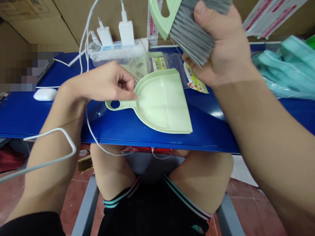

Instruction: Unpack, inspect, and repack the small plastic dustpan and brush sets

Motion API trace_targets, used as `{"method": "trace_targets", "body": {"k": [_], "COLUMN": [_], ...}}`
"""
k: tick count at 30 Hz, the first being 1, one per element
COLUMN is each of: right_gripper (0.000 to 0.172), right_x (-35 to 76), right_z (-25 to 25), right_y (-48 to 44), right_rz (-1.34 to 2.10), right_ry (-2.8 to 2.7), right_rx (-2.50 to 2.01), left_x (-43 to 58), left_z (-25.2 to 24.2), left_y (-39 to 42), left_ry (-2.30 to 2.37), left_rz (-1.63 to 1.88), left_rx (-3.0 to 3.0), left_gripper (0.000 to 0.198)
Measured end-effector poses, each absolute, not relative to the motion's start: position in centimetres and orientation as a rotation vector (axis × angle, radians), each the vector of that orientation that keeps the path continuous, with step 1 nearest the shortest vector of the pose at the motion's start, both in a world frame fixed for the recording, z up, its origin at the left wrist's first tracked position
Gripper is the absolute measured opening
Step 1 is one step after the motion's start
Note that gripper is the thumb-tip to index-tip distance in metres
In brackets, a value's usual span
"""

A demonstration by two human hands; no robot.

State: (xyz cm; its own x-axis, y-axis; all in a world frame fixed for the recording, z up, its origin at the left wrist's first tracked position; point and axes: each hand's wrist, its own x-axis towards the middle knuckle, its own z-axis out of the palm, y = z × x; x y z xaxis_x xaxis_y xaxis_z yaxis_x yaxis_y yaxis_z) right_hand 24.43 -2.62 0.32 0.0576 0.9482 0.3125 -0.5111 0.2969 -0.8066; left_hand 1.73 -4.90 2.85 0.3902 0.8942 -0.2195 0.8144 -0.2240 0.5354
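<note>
We face a glossy blue tabletop [211, 129] that spans the view from left to right, with brown cardboard [71, 13] standing behind it. Our thighs [115, 173] show below its near edge.

The pale green dustpan [162, 101] lies on the middle of this surface, its wide straight lip facing right and its holed handle pointing left. Above and to the right of it, we hold the matching hand brush [188, 31] in the air, grey bristles slanting down. Our right hand [226, 42] is clamped on those bristles, thumb across the near face and the other fingers wrapped behind. Our left hand [110, 82] is over the dustpan's handle, fingers curled in together and a fingertip touching where handle meets pan; we cannot tell whether they are clamped on it.

At the far right sits a turquoise bundle [295, 62] in clear plastic. A white power strip [118, 52] lies behind our left hand, with a tall charger [126, 32] and a shorter charger [105, 35] plugged in. A printed label [197, 78] shows just below our right hand's fingers, and a small rounded white case [45, 94] rests beside our left wrist.
</note>
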Motion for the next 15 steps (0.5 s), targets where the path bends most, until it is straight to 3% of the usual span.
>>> {"method": "trace_targets", "body": {"k": [3,8,11,15], "right_gripper": [0.008,0.018,0.015,0.020], "right_x": [24.6,25.0,25.3,25.4], "right_z": [-0.3,-1.4,-1.5,-1.4], "right_y": [-2.3,-1.6,-1.1,-1.0], "right_rz": [1.200,1.208,1.225,1.264], "right_ry": [-0.990,-1.096,-1.104,-1.124], "right_rx": [-0.534,-0.453,-0.447,-0.482], "left_x": [2.3,2.2,1.3,0.3], "left_z": [2.9,2.6,2.4,2.1], "left_y": [-5.1,-5.1,-4.6,-3.8], "left_ry": [1.461,1.392,1.316,1.165], "left_rz": [0.158,0.202,0.264,0.333], "left_rx": [2.086,2.079,2.122,2.192], "left_gripper": [0.044,0.038,0.035,0.062]}}
